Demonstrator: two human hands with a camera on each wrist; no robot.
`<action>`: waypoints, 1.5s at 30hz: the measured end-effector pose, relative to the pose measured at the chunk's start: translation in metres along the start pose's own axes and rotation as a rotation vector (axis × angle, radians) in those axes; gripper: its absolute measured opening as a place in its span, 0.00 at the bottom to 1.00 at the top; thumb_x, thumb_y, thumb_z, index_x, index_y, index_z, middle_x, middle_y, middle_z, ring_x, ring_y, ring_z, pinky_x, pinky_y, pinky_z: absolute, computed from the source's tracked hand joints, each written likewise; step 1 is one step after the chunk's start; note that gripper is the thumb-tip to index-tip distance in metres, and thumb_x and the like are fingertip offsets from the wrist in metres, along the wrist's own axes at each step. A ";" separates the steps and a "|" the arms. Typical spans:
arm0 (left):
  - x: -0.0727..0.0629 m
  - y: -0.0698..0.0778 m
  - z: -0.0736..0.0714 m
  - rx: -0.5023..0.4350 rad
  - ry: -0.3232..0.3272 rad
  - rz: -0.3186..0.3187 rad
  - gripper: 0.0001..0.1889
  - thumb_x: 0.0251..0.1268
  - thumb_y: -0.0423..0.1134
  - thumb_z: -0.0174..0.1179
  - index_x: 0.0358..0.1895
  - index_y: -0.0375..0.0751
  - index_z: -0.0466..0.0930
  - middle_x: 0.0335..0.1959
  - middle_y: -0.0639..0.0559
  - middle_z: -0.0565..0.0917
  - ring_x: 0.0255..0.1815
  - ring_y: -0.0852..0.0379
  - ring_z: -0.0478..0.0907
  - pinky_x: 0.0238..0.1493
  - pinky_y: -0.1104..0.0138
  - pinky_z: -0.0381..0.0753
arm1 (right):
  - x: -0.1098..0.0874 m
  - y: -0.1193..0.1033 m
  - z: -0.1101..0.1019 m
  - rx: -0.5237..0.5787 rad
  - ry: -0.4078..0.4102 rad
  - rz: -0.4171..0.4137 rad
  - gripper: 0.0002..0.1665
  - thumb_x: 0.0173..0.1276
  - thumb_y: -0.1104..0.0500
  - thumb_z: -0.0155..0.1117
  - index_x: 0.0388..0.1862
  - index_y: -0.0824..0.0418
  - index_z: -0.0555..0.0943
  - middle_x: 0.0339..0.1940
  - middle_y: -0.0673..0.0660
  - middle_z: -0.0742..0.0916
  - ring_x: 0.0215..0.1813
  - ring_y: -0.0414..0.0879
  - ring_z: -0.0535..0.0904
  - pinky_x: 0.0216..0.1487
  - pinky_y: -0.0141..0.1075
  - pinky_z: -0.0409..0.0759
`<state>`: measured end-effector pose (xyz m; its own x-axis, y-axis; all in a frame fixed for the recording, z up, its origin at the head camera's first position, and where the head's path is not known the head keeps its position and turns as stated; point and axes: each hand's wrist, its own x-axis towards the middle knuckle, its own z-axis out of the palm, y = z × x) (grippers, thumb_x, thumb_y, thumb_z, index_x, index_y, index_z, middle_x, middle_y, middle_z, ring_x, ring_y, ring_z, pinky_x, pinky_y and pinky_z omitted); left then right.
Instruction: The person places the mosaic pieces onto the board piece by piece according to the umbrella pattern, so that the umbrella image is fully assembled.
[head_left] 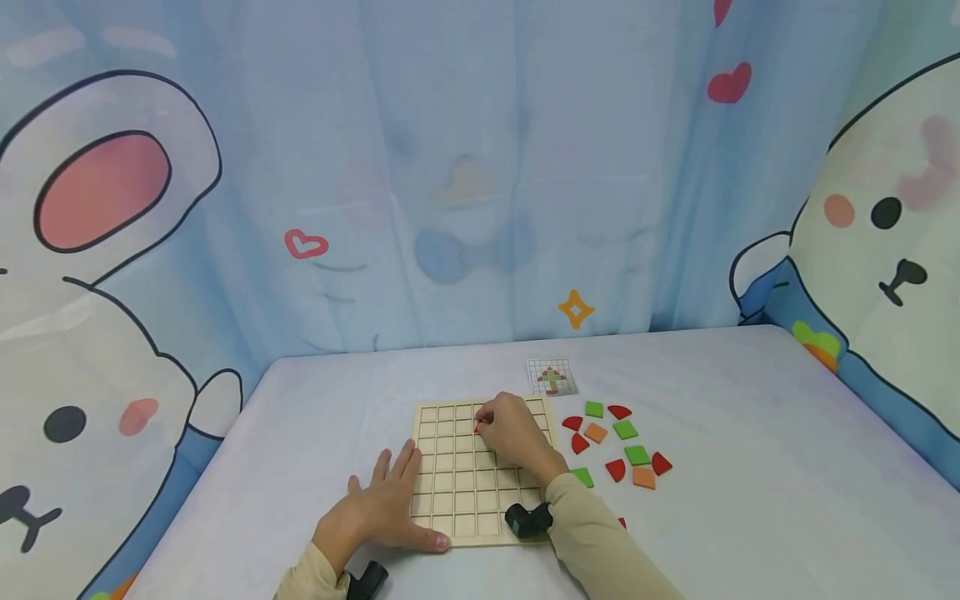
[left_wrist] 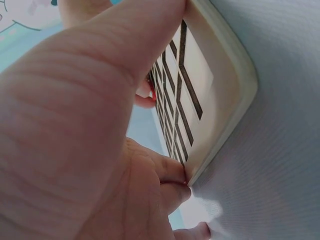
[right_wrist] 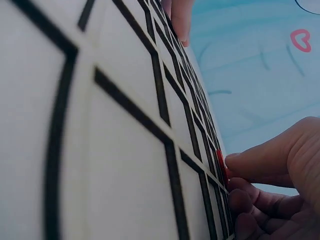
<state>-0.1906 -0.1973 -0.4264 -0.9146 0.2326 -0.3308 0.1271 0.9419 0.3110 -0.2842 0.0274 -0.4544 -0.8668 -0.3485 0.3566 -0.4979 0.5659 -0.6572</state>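
Currently, the wooden grid board [head_left: 465,481] lies flat on the white-covered counter [head_left: 750,417], and the work gathers around it. Over the board's far part, the right hand [head_left: 516,433] pinches a small red piece [head_left: 477,427] between thumb and fingers, the tips brought together on it and the remaining fingers curled in. The right wrist view shows that piece right at the board's surface; whether it sits fully inside a cell cannot be told. At the board's near left corner, the left hand [head_left: 378,508] is spread wide with nothing in its grip: its thumb rests along the near edge, while its straight fingers [head_left: 405,462] reach forward by the left edge, the index touching it.

Just beyond the board's far right corner lies a pattern card [head_left: 552,377] printed with a grid and a small red, green and orange figure. To the right of the board, loose pieces are scattered: red rounded wedges [head_left: 615,470], green four-sided pieces [head_left: 637,455] and orange squares [head_left: 643,477]. One green piece lies close to the board's right edge, partly hidden by the right sleeve [head_left: 607,542]. Behind the board hangs a pale blue curtain [head_left: 465,100] with cartoon animals and hearts.
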 end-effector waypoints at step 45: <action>0.008 -0.012 0.010 -0.049 0.013 0.050 0.76 0.46 0.78 0.76 0.87 0.33 0.45 0.89 0.40 0.43 0.86 0.28 0.40 0.69 0.18 0.43 | -0.039 0.091 -0.161 -0.140 -0.131 0.522 0.17 0.75 0.62 0.67 0.56 0.73 0.82 0.52 0.72 0.85 0.53 0.66 0.80 0.56 0.59 0.81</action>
<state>-0.1957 -0.2043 -0.4416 -0.9126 0.2756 -0.3019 0.1542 0.9161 0.3702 -0.3000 0.2128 -0.4213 -0.9932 -0.0803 -0.0840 -0.0099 0.7789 -0.6271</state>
